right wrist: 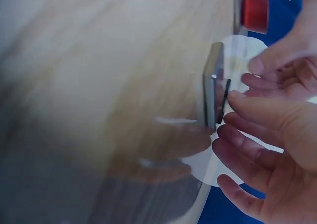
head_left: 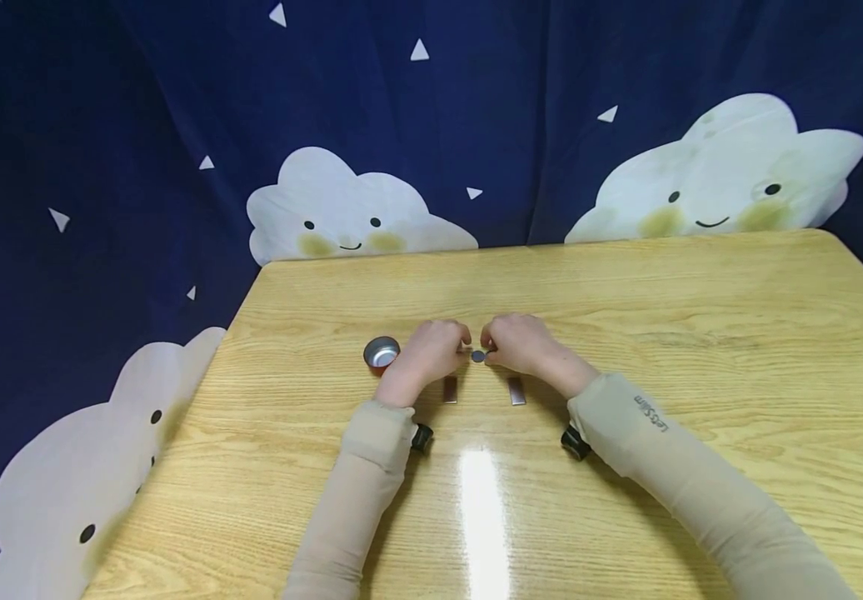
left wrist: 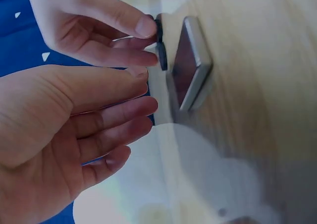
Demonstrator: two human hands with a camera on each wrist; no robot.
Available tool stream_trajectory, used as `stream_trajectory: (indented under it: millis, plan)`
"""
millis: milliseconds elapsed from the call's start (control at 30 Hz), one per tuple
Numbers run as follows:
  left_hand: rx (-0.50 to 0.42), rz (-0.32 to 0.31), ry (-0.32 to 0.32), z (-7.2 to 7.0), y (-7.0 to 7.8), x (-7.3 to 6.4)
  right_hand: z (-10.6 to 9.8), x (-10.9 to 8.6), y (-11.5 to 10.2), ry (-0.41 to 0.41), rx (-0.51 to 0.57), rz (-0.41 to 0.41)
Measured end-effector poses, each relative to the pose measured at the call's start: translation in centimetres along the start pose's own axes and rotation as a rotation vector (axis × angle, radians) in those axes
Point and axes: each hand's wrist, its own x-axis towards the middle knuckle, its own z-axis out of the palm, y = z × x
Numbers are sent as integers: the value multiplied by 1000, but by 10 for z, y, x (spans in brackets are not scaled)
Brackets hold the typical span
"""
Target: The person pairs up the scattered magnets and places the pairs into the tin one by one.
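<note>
A small dark grey disc is between the two hands, in the middle of the wooden table. My right hand pinches its edge with thumb and finger; the right wrist view shows the thin disc edge-on at the thumb tip. My left hand is just left of the disc. In the left wrist view, the left hand has loosely bent fingers, and I see nothing between them; its index finger is hidden. Nearer the body lie two dark, shiny rectangular plates, one on the left and one on the right.
A small round tin, red outside and silvery inside, stands left of the left hand, partly behind the wrist. The wooden table extends wide to the right. Behind it hangs a dark blue curtain with clouds.
</note>
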Motion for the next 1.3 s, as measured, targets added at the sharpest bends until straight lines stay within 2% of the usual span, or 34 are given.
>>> stream_trajectory:
  millis: [233, 500, 800, 1033, 1300]
  plan:
    - [-29, -33, 27, -6, -5, -8, 4, 4, -4, 2, -16, -1]
    - [-77, -69, 21, -11, -10, -16, 6, 8, -6, 4, -48, -6]
    - [-122, -120, 64, -12, -21, -27, 6, 9, -7, -13, -41, -16]
    - [-145, -152, 97, -11, -27, -33, 6, 10, -8, -26, 6, -23]
    - [-222, -150, 154, -13, -33, -39, 7, 10, -8, -21, 58, -38]
